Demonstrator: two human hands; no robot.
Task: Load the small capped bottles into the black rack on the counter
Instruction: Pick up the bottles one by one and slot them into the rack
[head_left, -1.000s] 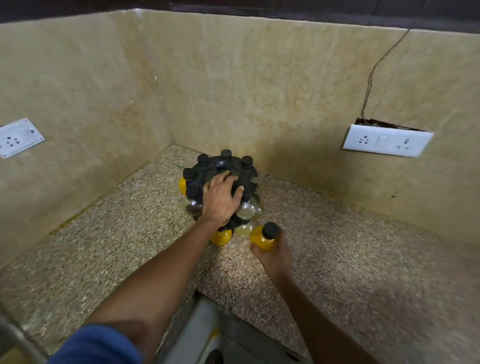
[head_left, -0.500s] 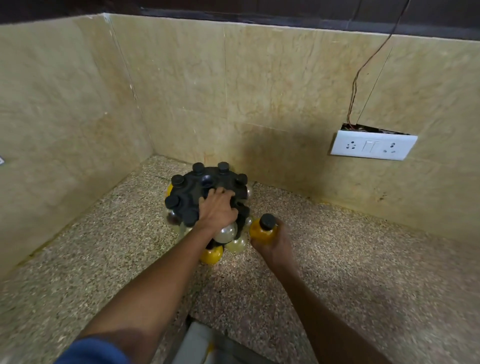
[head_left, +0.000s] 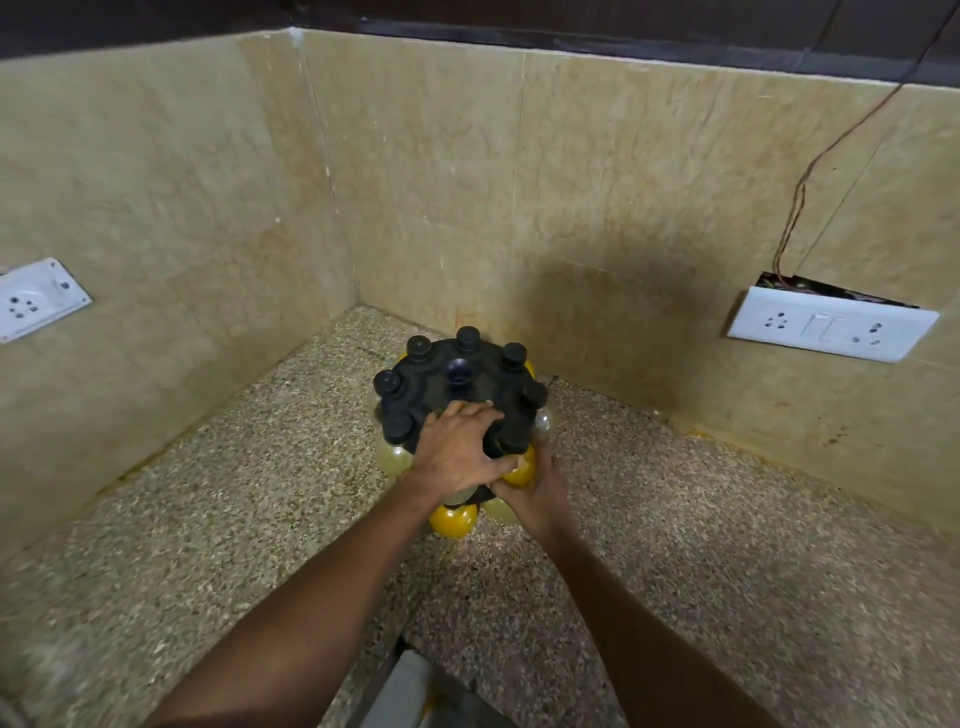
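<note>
Gripping yellow bottle (head_left: 521, 470) at black rack (head_left: 483, 387), right hand (head_left: 537, 496) | left hand (head_left: 457, 454) spread on top | speckled counter (head_left: 208, 519), beige walls (head_left: 156, 182)

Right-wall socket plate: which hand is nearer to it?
Right. The right hand grips a yellow bottle at the black rack's near right edge, on the side of the right-wall socket plate. The left hand rests on the rack top, farther left.

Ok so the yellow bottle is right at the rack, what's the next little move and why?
Probably press the yellow bottle fully into the near slot of the black rack: the right hand holds it against the rim while the left hand steadies the top.
</note>
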